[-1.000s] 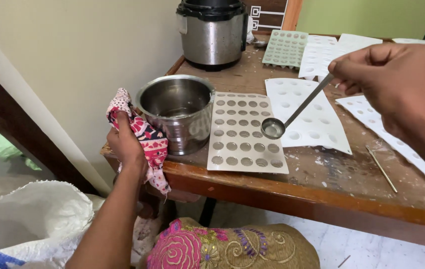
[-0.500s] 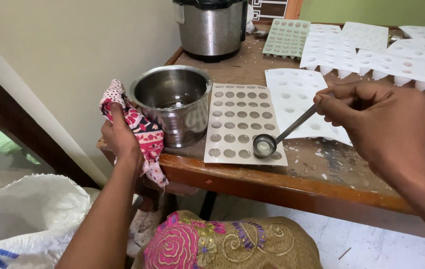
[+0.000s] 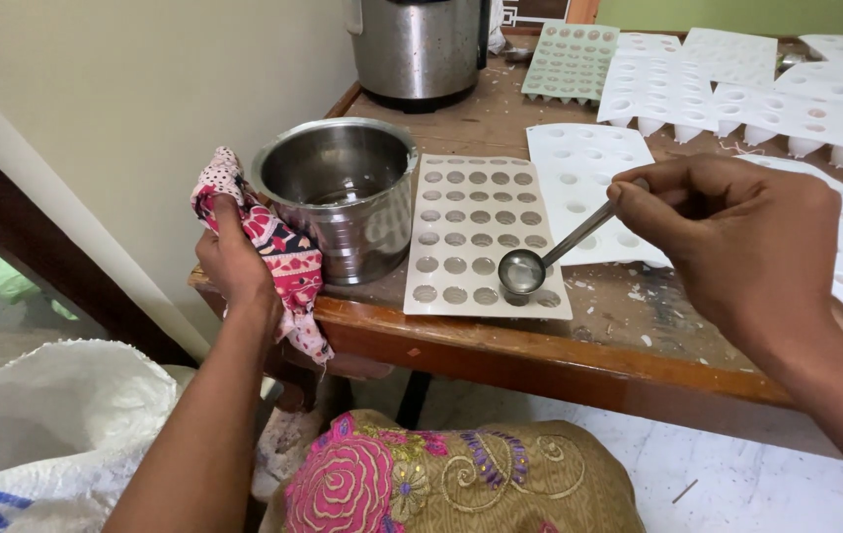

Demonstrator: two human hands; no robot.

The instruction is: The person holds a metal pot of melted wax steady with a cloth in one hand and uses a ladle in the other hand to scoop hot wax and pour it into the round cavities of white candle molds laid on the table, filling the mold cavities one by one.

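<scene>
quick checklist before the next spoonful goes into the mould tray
1. Spoon over a cavity in the near row of the grey mould tray: ok.
2. Right hand pinches the spoon handle: ok.
3. Left hand grips the steel pot through the patterned cloth: ok.
4. Liquid in the spoon bowl: cannot tell.
5. Tray lies flat on the wooden table, near its edge: ok.

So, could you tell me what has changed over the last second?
The right hand brought the small metal spoon down and toward the near edge of the beige mould tray, to its front row. The left hand still holds the patterned cloth against the steel pot, which stayed put.
</scene>
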